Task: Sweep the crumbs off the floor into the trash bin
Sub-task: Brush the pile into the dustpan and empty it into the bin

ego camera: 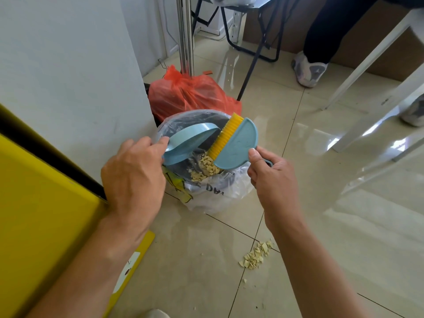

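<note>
Left hand (133,171) grips the dustpan (185,143), right hand (270,173) the brush (231,143), over the trash bin (206,180); red bag (190,95) behind, crumbs (254,255) on floor.

Pale crumbs (255,257) heaped on the tile; more (206,167) in the plastic-lined bin (220,193).

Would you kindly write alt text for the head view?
Over a bag-lined trash bin, the left hand tips a blue dustpan while the right hand brushes crumbs out with a yellow-bristled brush. More crumbs lie on the tiled floor.
</note>
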`<state>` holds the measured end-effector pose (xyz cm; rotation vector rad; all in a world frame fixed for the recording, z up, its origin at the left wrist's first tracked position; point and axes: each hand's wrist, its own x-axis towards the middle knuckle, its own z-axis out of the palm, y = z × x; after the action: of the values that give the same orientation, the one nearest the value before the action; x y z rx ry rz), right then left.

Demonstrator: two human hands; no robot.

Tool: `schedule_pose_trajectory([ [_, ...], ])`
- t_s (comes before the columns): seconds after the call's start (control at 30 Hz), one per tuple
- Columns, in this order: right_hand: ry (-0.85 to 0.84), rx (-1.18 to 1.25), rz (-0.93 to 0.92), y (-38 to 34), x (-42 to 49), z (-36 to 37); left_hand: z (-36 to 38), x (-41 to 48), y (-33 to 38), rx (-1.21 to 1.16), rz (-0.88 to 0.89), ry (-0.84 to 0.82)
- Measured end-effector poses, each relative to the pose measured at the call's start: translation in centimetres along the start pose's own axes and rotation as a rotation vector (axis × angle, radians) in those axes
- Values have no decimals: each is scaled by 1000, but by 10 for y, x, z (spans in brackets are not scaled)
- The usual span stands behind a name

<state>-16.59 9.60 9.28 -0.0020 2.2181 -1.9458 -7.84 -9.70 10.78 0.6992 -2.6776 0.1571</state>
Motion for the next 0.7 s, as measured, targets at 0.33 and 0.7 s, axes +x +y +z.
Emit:
schedule_pose_trajectory([
  [0.33, 28, 27, 70, 6, -9, -13, 1, -5, 2, -56, 41, 37],
  [0.7, 93, 59, 80, 6, -13, -26, 39, -54, -2, -205, 45, 137],
])
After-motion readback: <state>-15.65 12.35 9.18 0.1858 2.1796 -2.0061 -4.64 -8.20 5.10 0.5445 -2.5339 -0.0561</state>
